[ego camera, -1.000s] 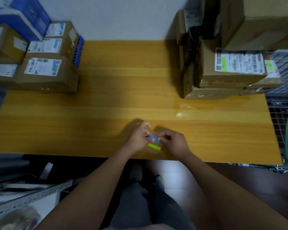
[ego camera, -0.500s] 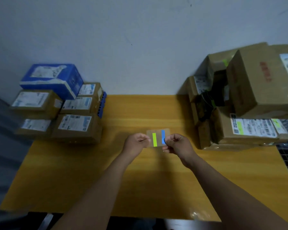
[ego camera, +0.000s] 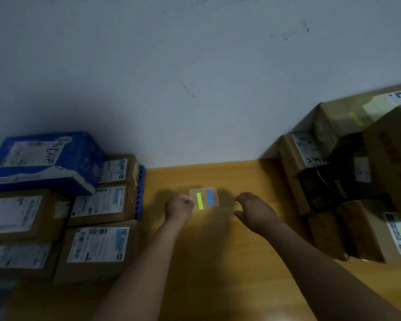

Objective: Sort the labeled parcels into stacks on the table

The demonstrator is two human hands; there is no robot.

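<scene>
My left hand [ego camera: 180,208] pinches the left edge of a small clear card [ego camera: 204,197] with a green stripe and a blue stripe, held above the wooden table [ego camera: 218,262]. My right hand [ego camera: 252,210] hovers just right of the card, fingers loosely spread, holding nothing. On the left stands a stack of brown labeled parcels [ego camera: 95,246] with a blue box [ego camera: 44,158] on top. On the right, a taller pile of brown parcels [ego camera: 357,205] with white labels and green marks leans against the wall.
A blue plastic piece [ego camera: 140,193] sticks out along the right side of the left stack. The pale wall [ego camera: 195,77] closes off the table's far edge. Bare tabletop runs between the two piles, under my forearms.
My right hand let go of the striped card and drew away to the right; my left hand alone keeps it. The view tilted further upward, showing more wall.
</scene>
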